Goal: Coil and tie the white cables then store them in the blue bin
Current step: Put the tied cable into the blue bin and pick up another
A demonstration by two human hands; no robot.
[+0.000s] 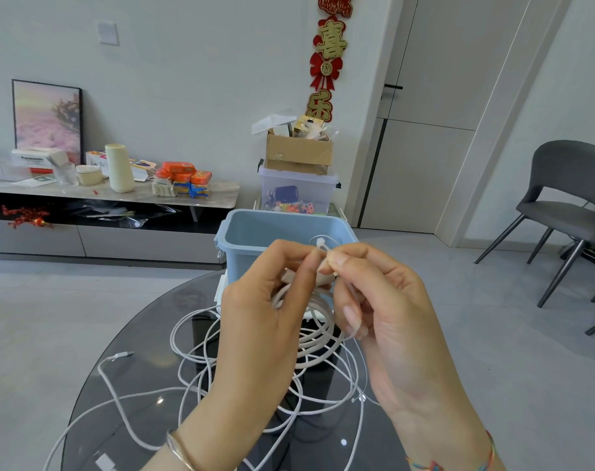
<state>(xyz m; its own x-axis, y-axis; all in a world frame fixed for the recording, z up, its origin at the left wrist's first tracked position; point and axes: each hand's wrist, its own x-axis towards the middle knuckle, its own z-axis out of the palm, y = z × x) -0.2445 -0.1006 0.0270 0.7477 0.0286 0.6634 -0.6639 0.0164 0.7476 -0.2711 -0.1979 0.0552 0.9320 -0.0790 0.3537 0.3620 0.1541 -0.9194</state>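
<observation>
A round dark-glass worktop [126,334] has an open blue bin [255,232] standing at its far edge and a loose tangle of white cables [194,368] sprawled in front of it. Above the tangle, a person's left hand [258,321] curls its fingers round a coiled white cable [318,321], held just before the bin. The right hand [388,314] pinches a thin white tie [323,244] between thumb and forefinger at the coil's top, its other fingers loosely bent.
</observation>
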